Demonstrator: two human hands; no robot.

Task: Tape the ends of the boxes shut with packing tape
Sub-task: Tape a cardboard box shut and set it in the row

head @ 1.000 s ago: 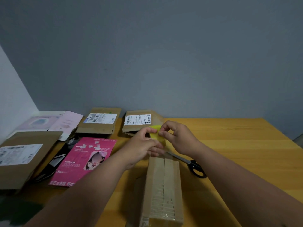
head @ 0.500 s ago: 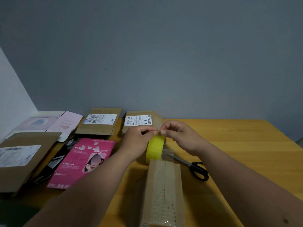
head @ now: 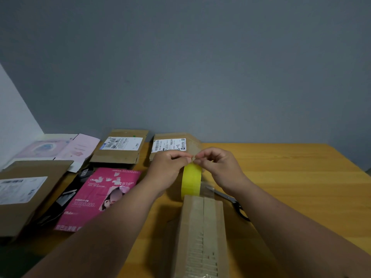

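Both hands, left hand (head: 167, 171) and right hand (head: 219, 167), pinch the yellow tape roll (head: 191, 181).

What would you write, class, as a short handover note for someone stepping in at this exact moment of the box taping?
Left hand: holds the yellow tape roll upright at the box's far end, thumb and finger pinching at its top.
Right hand: pinches the tape's loose end at the top of the roll.
Box: lies lengthwise on the table, clear tape showing at its near end.
Scissors: on the table, right of the box.
Done: tape end found.
Left: pull a strip, stick it over the far end, cut; other boxes wait at the back left.
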